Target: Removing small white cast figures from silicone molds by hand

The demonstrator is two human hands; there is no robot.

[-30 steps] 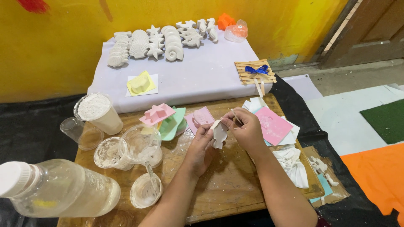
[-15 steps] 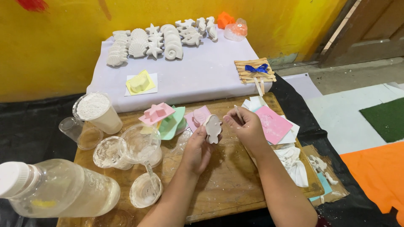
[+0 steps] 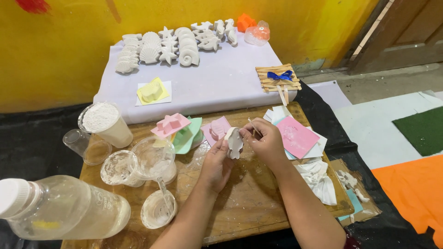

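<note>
White plaster is what both hands close on: a small cast, pale and rounded, held upright above the middle of the table. The left hand has its grip clamped on the cast from the left and below, thumb and fingers pressed to its edge. The right hand has its fingers drawn together around a thin stick, whose tip lies at the cast's upper right edge; this hand's fingers also touch the cast.

Just behind the hands lies a pink mould, and to its left a green mould with another pink mould stacked on it. Right of the hands lies a pink sheet on white papers, with a crumpled white cloth nearer the table's edge.

To the left stand clear plastic cups smeared with plaster, one small cup holding a spoon, and a tub of white powder. A clear bottle with a white cap lies at the near left corner.

Beyond the table, a white-covered surface carries rows of white shell and starfish casts, a yellow mould, and a little raft of wooden sticks with a blue bow. A yellow wall rises behind.
</note>
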